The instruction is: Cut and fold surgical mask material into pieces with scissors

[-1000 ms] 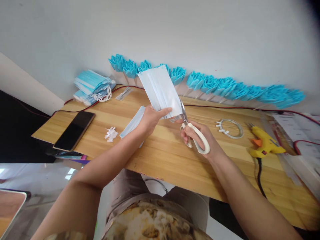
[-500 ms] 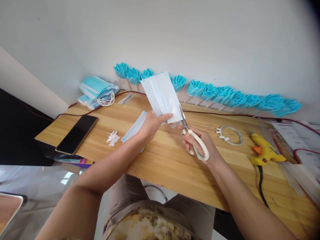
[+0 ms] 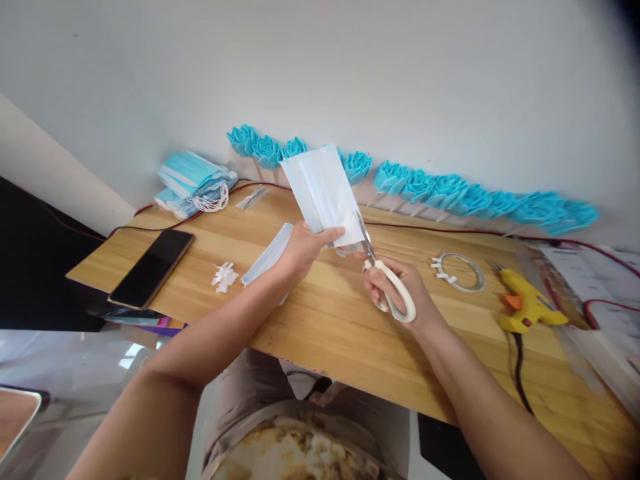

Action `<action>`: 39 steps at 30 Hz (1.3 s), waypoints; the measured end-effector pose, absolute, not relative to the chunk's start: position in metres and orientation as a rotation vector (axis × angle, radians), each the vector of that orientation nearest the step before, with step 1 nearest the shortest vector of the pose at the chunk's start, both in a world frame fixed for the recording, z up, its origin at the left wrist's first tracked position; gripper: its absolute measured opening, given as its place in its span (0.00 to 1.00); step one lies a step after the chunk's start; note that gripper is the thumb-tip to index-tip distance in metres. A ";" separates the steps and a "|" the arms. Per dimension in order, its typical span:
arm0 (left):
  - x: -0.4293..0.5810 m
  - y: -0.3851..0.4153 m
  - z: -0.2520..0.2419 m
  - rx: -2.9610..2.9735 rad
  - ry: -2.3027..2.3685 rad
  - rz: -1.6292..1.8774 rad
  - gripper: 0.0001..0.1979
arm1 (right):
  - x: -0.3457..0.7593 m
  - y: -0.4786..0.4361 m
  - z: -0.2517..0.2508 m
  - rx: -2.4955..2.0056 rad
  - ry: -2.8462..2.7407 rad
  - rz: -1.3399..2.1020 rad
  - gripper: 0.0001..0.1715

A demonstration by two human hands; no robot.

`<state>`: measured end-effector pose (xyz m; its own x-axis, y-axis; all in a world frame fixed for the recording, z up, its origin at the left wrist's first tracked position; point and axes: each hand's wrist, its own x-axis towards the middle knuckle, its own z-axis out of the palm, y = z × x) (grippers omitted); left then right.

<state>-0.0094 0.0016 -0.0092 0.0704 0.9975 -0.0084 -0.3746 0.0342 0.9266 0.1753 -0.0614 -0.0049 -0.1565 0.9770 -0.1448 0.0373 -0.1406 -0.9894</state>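
A pale blue and white face mask [image 3: 323, 190], opened out with no loops showing, is raised over the table. My left hand [image 3: 305, 250] is closed on its lower edge, thumb on top. White-handled scissors [image 3: 397, 293] are gripped in my right hand [image 3: 407, 283], fingers through the handles. Their blades lie along the mask's lower right edge. Under my left wrist rests a folded blue mask piece [image 3: 267, 253], partly covered. Small white scraps [image 3: 224, 277] lie in a heap to the left.
Blue paper-like flowers [image 3: 420, 185] on sticks line the wall. Stacked masks [image 3: 193, 183] sit back left, a phone [image 3: 151, 269] front left. On the right are a tape roll [image 3: 460, 272], a yellow glue gun [image 3: 530, 303] with its cord, and a white power strip [image 3: 575, 267].
The hands, mask and scissors stay almost in place, with the blades still at the mask's edge. The view has shifted very slightly.
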 end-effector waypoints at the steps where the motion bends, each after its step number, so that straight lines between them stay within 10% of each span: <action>1: -0.010 0.002 -0.009 0.936 0.884 1.301 0.23 | 0.175 -0.061 -0.005 -1.257 -1.271 1.421 0.35; 39: -0.013 0.001 0.001 0.927 0.750 1.306 0.32 | 0.175 -0.060 -0.006 -1.350 -1.352 1.329 0.34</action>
<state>-0.0132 0.0007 0.0011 0.1329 0.9900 0.0475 -0.4580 0.0189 0.8887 0.1750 -0.0596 -0.0055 -0.1190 0.9835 -0.1364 0.1532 -0.1175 -0.9812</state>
